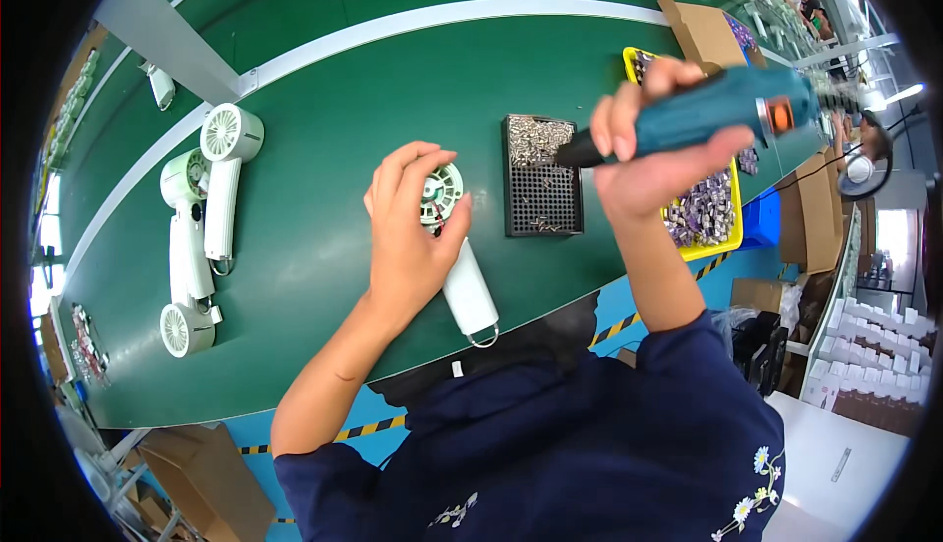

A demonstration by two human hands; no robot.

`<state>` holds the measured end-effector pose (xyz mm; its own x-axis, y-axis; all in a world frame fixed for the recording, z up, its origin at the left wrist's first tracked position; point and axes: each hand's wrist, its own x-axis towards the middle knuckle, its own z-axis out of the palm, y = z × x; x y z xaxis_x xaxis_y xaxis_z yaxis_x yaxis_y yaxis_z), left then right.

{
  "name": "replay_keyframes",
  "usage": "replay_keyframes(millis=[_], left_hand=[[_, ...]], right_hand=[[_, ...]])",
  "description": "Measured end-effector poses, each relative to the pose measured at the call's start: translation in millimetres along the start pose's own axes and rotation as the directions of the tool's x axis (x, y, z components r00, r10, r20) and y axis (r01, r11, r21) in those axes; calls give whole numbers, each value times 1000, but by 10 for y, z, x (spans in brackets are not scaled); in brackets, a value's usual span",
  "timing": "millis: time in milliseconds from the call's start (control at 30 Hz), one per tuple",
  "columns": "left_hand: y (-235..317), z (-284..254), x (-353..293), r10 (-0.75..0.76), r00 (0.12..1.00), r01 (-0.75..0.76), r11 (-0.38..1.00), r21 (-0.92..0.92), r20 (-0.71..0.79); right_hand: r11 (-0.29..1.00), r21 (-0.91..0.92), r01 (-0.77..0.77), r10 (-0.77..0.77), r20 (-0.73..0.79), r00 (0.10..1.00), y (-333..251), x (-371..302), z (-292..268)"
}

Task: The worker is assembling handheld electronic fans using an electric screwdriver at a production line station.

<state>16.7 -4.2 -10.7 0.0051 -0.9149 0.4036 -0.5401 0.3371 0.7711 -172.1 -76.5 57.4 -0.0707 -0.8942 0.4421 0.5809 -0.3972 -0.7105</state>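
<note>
My left hand [405,232] grips the round head of a white handheld fan [471,296] on the green table, its fingers curled over the rim. The fan's handle points toward me, with a small cord loop at its end. In my right hand [643,173] is a teal electric screwdriver [702,114], held nearly level. Its black nose reaches over a black screw tray [545,198], close to the heap of small screws in the far part. The nearer part of that tray is a grid of holes with a few loose screws; whether the bit touches a screw I cannot tell.
Several white handheld fans [223,198] lie at the left. A yellow bin [732,232] full of small metallic and purple parts stands at the right, partly behind my right arm. Beyond are a cardboard box [699,26] and a grey post [172,26]. Wires [88,345] lie at the far left.
</note>
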Motion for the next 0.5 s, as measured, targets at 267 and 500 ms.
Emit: replay_keyframes(millis=[267, 500], left_hand=[[18, 48, -44, 42, 999, -41, 998, 42, -30], [167, -41, -31, 183, 983, -180, 968, 176, -4]], right_hand=[[990, -107, -91, 92, -2, 996, 78, -320, -193], [998, -46, -37, 39, 56, 998, -43, -232, -91]])
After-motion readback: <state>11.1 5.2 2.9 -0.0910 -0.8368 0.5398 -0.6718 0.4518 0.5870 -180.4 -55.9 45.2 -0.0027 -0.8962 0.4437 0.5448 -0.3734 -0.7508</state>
